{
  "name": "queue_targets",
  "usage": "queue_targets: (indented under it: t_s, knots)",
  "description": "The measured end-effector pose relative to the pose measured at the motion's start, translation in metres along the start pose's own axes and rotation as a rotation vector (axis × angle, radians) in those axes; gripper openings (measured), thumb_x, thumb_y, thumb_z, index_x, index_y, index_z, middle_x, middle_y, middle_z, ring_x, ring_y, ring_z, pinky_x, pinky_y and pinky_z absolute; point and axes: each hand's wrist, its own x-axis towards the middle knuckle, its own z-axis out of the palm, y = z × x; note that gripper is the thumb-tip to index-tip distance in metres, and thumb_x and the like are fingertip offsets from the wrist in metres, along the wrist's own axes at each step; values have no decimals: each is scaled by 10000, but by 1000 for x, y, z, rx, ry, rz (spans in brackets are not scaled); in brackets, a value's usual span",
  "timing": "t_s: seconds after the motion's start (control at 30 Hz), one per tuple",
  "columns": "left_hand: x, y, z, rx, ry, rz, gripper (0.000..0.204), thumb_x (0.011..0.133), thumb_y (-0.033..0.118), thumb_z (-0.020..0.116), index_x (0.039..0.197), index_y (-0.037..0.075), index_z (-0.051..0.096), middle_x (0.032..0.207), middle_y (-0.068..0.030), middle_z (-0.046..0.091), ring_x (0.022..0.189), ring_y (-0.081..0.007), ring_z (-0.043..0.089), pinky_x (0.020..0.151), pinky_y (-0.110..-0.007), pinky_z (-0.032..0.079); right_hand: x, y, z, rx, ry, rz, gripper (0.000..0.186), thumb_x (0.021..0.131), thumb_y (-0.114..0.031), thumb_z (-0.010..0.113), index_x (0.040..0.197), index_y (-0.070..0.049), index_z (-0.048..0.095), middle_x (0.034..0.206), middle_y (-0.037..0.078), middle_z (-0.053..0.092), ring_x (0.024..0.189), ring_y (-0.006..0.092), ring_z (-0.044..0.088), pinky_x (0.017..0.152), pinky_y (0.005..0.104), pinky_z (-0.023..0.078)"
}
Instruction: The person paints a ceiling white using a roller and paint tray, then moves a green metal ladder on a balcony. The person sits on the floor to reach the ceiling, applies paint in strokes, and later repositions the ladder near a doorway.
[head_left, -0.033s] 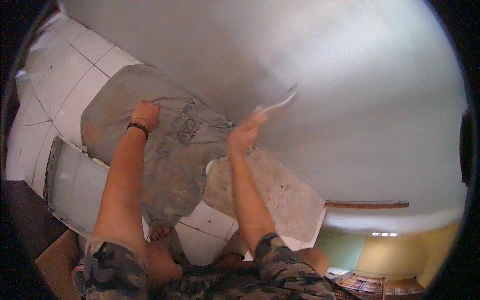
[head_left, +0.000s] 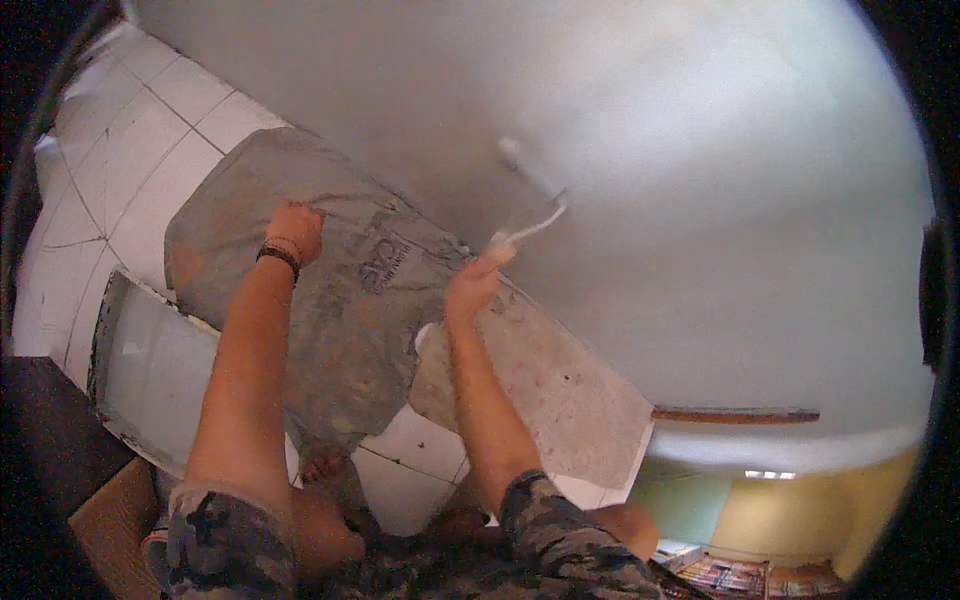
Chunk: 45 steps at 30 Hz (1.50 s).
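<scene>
My right hand [head_left: 470, 292] is closed around the pale handle of a paint roller [head_left: 540, 222]. Its thin bent frame reaches up over the grey-painted wall [head_left: 700, 250], and the whitish roller end is blurred against it. With its fingers closed, my left hand [head_left: 297, 230] grips a bunched fold of a stained grey cloth [head_left: 340, 330]. That cloth lies spread over the floor along the foot of the wall, with dark print on it. A dark bracelet circles my left wrist.
A shallow tray-like container [head_left: 150, 350] with grey inside sits at the left by my left forearm. Brown stained sheeting [head_left: 560, 390] covers white floor tiles [head_left: 410, 445] at the right. A brown strip [head_left: 735, 414] runs along the wall's right edge. Cardboard [head_left: 115, 520] lies lower left.
My right hand and the paint roller have shifted left and a little down in the view. My left hand stays on the cloth in nearly the same place.
</scene>
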Motion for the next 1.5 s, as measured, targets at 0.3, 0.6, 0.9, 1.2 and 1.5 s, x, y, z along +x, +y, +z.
queue_targets:
  t_s: [0.3, 0.6, 0.9, 1.2, 1.5]
  knots:
    - [20, -35, 39, -1, -1, -62, 346, 848, 198, 569, 1177, 91, 584, 1174, -110, 617, 1128, -236, 565, 995, -389, 389, 118, -108, -2, 120, 35, 356, 438, 1029, -333, 345, 1203, 41, 493, 939, 146, 582, 804, 222, 573, 697, 301, 482]
    - [48, 13, 57, 8, 54, 13, 352, 858, 184, 541, 1192, 74, 562, 1193, -124, 603, 1171, -268, 534, 1010, -408, 368, -61, 39, 34, -509, 118, -146, 530, 1032, -391, 315, 1250, 29, 553, 748, 140, 637, 625, 273, 573, 624, 405, 477]
    - [52, 2, 84, -58, 224, 7, 352, 844, 199, 542, 1166, 56, 555, 1161, -152, 600, 1143, -282, 539, 1013, -412, 365, -14, -9, 13, -64, -139, 427, 540, 1023, -458, 286, 815, -16, 515, 569, 69, 499, 525, 215, 525, 505, 398, 426]
    - [60, 9, 85, -31, 463, -34, 303, 866, 192, 506, 1134, 69, 574, 1160, -132, 583, 1120, -274, 528, 985, -410, 380, -109, 46, 7, -359, -282, 619, 548, 951, -597, 378, 812, -78, 484, 542, 20, 407, 425, 142, 417, 392, 338, 353]
    - [73, 2, 90, -85, 429, -49, 341, 864, 204, 517, 1173, 73, 578, 1186, -128, 564, 1159, -280, 496, 986, -412, 367, -79, -13, -36, -28, -521, 1239, 576, 906, -652, 438, 794, -89, 476, 562, 9, 410, 429, 141, 401, 392, 307, 337]
